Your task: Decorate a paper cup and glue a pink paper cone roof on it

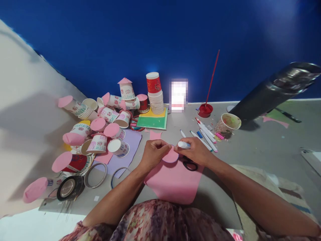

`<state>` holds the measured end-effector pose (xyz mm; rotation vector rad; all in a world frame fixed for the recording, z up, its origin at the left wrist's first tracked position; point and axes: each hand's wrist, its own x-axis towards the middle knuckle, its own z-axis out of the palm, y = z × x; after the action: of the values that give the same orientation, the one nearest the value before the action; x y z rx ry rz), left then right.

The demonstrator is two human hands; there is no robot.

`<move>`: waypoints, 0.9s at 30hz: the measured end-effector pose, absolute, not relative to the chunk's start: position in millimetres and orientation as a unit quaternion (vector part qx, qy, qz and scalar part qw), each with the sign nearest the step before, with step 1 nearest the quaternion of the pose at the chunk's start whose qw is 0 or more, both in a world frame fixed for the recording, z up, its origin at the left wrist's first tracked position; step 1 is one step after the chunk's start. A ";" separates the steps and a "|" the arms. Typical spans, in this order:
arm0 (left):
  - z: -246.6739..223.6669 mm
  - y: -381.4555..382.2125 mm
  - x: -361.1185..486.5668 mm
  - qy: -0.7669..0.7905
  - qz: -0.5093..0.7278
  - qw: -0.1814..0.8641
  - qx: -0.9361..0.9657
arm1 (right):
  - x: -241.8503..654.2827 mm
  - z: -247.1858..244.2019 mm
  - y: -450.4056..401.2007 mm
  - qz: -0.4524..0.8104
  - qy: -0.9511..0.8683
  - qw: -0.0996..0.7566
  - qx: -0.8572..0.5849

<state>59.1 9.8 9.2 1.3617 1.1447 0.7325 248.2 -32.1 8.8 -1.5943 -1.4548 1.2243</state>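
Note:
My left hand (155, 152) pinches the upper left edge of a pink paper circle (171, 156) with a dark outline. My right hand (194, 149) is closed round a white glue tube or marker (184, 145), its fingertips at the circle's right edge. Beneath both hands lies a large pink paper sheet (173, 184). Black-handled scissors (190, 164) rest on that sheet below my right hand, their blades hidden.
Decorated paper cups (97, 144) with pink tops crowd the left side, beside a purple sheet (134, 140) and tape rolls (96, 175). Markers (208, 139), a stained cup (227, 124), a red pot (205, 110) and a black flask (271, 90) stand or lie at the right.

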 end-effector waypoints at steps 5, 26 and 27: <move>9.5 16.1 54.8 0.487 0.309 0.575 0.581 | 249.3 11.4 -32.2 0.461 -0.545 0.319 -0.623; 16.1 14.3 52.1 0.465 0.264 0.523 0.663 | 249.2 11.4 -32.1 0.453 -0.539 0.316 -0.636; 16.5 14.2 52.6 0.463 0.262 0.523 0.666 | 248.9 11.6 -32.4 0.453 -0.539 0.315 -0.636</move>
<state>52.6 14.2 16.5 1.5937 1.1092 0.6284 248.9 -32.4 11.6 -1.6755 -1.4215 1.1949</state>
